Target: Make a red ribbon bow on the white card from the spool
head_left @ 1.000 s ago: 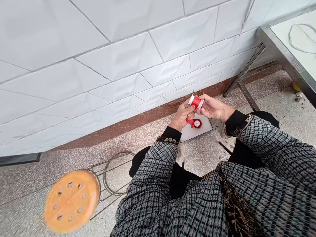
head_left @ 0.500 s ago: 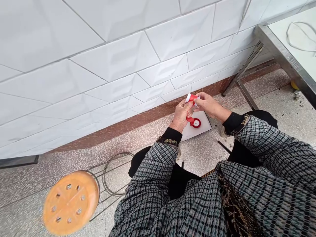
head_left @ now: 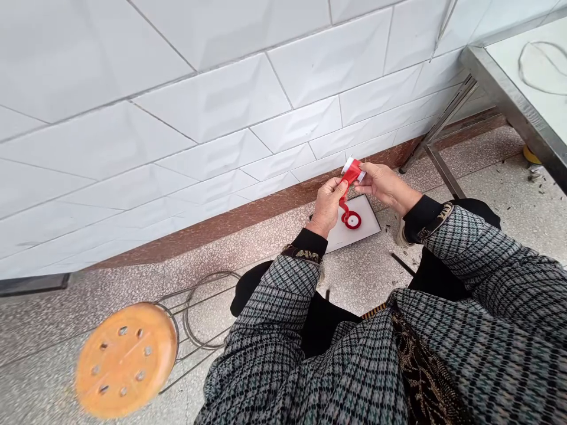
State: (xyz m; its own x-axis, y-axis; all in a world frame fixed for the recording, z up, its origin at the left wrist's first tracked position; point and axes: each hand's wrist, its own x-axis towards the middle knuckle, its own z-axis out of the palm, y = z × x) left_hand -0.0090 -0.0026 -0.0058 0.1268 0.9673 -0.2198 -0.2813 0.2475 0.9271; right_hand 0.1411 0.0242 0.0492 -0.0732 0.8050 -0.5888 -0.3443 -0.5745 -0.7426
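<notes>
My right hand (head_left: 384,186) grips a white-edged spool (head_left: 353,170) wound with red ribbon, thumb and fingers on its right end. Just left of it, my left hand (head_left: 326,206) is closed in a pinch on the red ribbon (head_left: 344,204) below the spool. From there the ribbon hangs in a twisted strip towards a flat red roll of ribbon (head_left: 353,220) with a white centre. This roll lies on a white rectangular board or box (head_left: 370,221) on the floor.
A white tiled wall (head_left: 230,112) with a brown skirting runs along the front. On the left lies a stool with an orange round seat (head_left: 126,360) and metal legs. A metal-framed table (head_left: 509,79) stands at right. Dark scraps litter the speckled floor (head_left: 491,183).
The spool has risen slightly and tilted, with more of its red winding exposed. My hands have drawn a little apart, and the ribbon below my left hand shows more.
</notes>
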